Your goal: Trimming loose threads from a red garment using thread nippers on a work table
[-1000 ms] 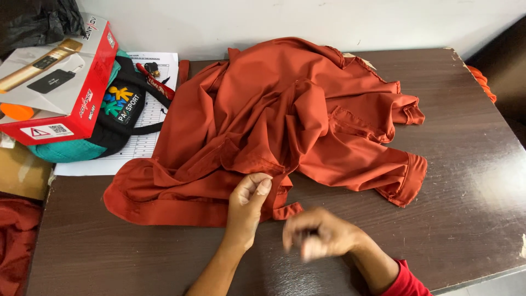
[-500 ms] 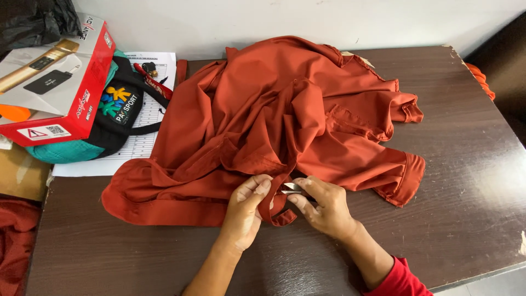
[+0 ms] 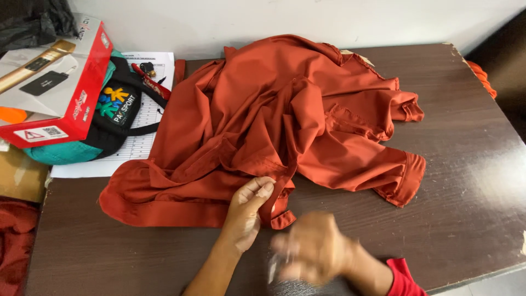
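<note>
Fingers [image 3: 262, 189] of your left hand [image 3: 245, 216] pinch a narrow strip of the shirt [image 3: 285, 120] near its lower hem, thumb and forefinger closed on the fabric. Your right hand [image 3: 315, 252] hangs just above the table [image 3: 466, 181] near the front edge, apart from the shirt, too blurred for you to tell how it is curled; it may hold something small and pale. That shirt lies crumpled across the table's middle, reaching toward the back edge. At the left edge, a box [image 3: 55, 82] rests on a bag [image 3: 109, 120].
</note>
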